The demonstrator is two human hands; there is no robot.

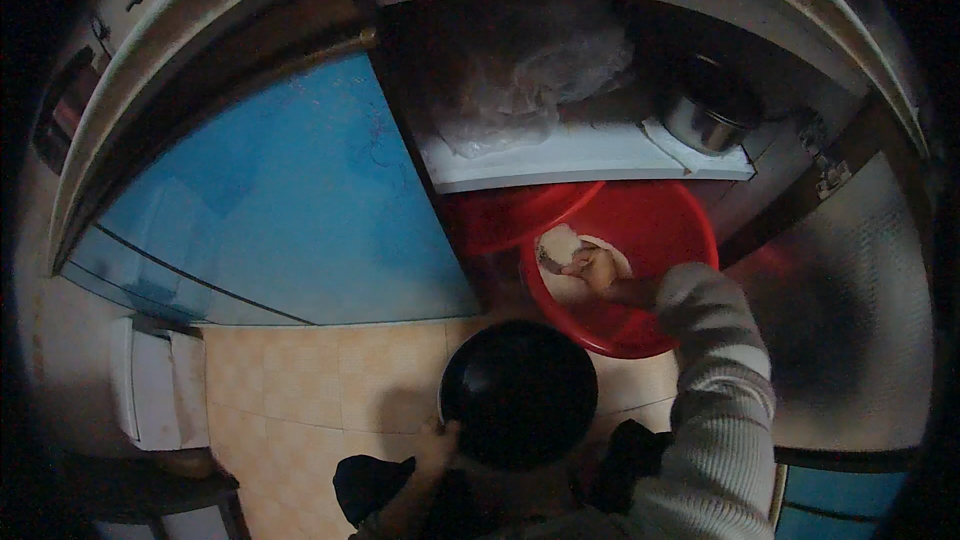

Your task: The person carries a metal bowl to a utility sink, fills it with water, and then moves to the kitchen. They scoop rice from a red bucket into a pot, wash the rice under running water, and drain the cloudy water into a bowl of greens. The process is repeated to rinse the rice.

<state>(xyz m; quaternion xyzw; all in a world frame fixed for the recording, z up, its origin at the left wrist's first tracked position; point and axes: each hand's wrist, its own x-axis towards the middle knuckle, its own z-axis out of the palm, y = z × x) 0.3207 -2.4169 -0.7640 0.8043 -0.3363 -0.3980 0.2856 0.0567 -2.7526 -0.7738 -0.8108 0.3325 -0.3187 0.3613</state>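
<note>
My right hand (598, 268) reaches into a red plastic tub (667, 221). Its fingers are closed around a small scoop or cup (555, 261), heaped with a pale grain or powder that looks like rice. More of the pale contents (566, 289) lies at the bottom of the tub, partly hidden by the hand. Low in front of me, my left hand (439, 441) grips the left rim of a round black pot or pan (517, 394). The inside of this vessel is too dark to make out.
Above the tub, a white shelf (585, 154) bears crumpled clear plastic bags (540, 82) and a metal pot (709, 124). A blue cabinet door (300, 202) stands at left, a textured panel door (847, 315) at right. A white bin-like box (157, 382) rests on the tiled floor (300, 382).
</note>
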